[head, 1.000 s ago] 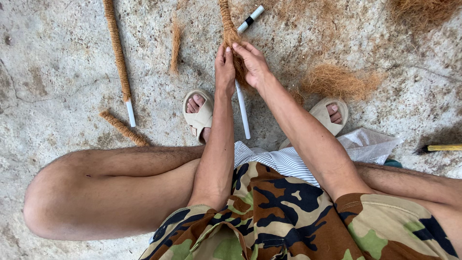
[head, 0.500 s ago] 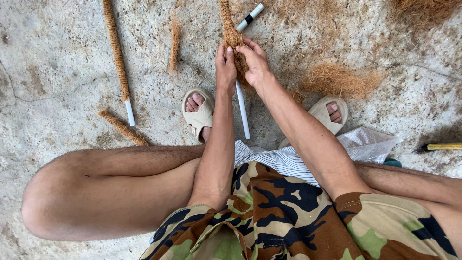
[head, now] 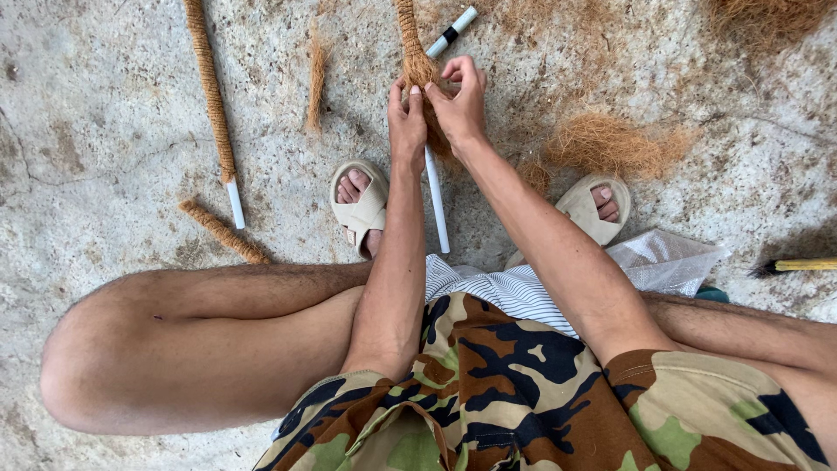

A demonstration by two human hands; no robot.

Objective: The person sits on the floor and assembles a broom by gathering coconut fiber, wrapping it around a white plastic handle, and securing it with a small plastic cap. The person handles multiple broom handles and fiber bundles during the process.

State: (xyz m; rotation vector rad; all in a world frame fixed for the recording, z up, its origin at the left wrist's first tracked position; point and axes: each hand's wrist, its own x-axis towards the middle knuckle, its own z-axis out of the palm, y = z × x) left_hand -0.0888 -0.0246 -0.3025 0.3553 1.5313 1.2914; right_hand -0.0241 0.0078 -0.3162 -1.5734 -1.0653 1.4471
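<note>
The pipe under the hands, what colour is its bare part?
White, below the brown coconut fibre wrapping. The head view shows it best.

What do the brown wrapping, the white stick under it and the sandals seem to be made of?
The brown wrapping under the left hand and right hand looks like coarse, matte coconut-type fibre: hairy, frayed strands. The white stick seems to be smooth plastic pipe, though painted wood cannot be ruled out. The beige sandals look like soft moulded foam or rubber, matte and seamless.
</note>
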